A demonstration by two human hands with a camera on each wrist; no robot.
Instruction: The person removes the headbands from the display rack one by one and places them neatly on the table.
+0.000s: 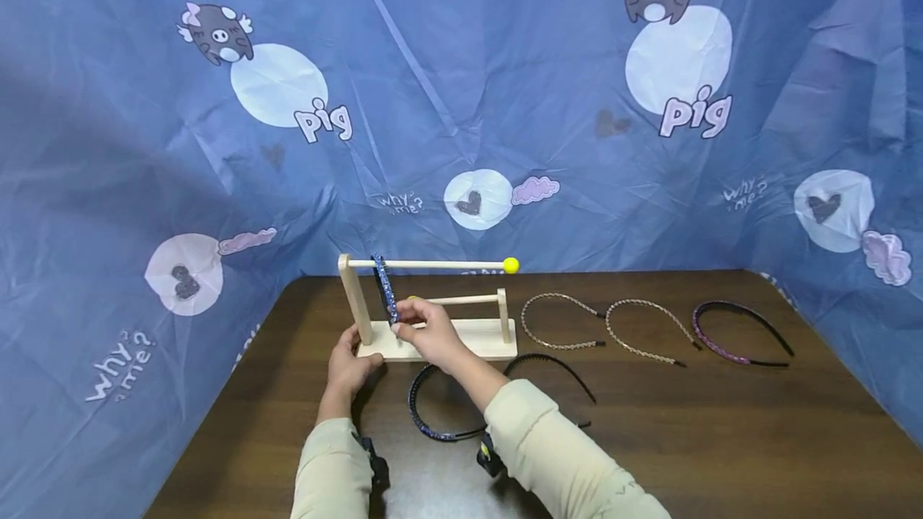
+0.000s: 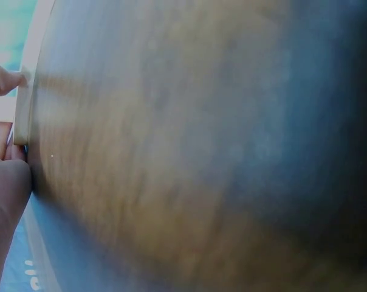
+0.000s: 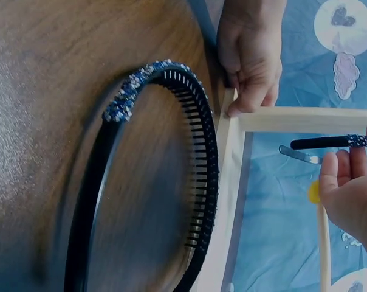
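A pale wooden rack [image 1: 472, 335] with two horizontal rods stands near the back of the table. My left hand [image 1: 351, 364] grips its base at the left end, thumb on top; the left wrist view catches part of that hand [image 2: 7, 182] at the frame edge. Over the upper rod hangs a blue glittery headband [image 1: 385, 285], close to the left post. My right hand [image 1: 433, 335] pinches the headband low down, in front of the lower rod. In the right wrist view, the headband's dark ends [image 3: 320, 143] stick out past the fingers.
A black toothed headband with blue glitter [image 3: 115, 106] and a plain black headband [image 1: 551, 359] lie under and beside my right forearm. To the right are two braided gold headbands [image 1: 530, 327] [image 1: 620, 343] and a purple one [image 1: 721, 348]. A yellow ball [image 1: 510, 266] caps the upper rod.
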